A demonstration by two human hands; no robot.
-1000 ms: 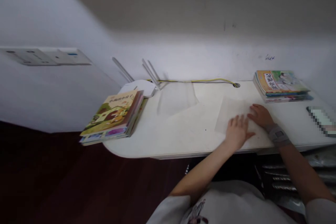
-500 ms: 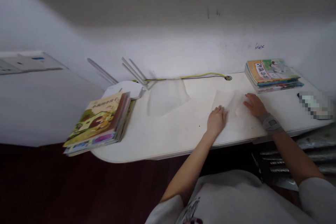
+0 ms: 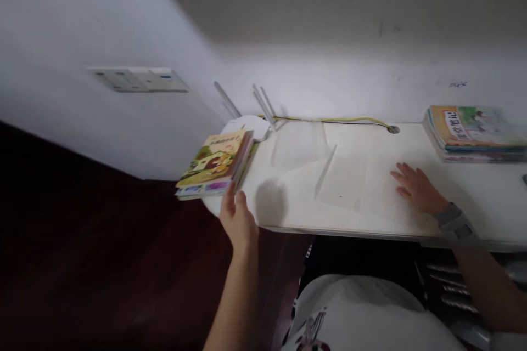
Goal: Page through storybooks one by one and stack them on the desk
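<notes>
My left hand (image 3: 237,218) hangs past the table's front edge, fingers apart, its fingertips at the near corner of a stack of picture books (image 3: 214,164). My right hand (image 3: 418,189) rests flat and open on the white table (image 3: 284,197), just right of a translucent sheet (image 3: 341,181). A grey band (image 3: 455,224) circles my right wrist. The sheet lies flat, with one raised or creased edge on its left. A second translucent sheet (image 3: 298,145) lies further back.
A white router (image 3: 247,127) with several antennas stands at the table's back left corner. A yellow cable (image 3: 329,119) runs along the wall to a grommet hole. Another book stack (image 3: 473,134) sits at the right. Dark red flooring lies to the left.
My left hand has left the sheet and moved left to the book stack. My right hand has slid off the sheet to the right. The view has swung left.
</notes>
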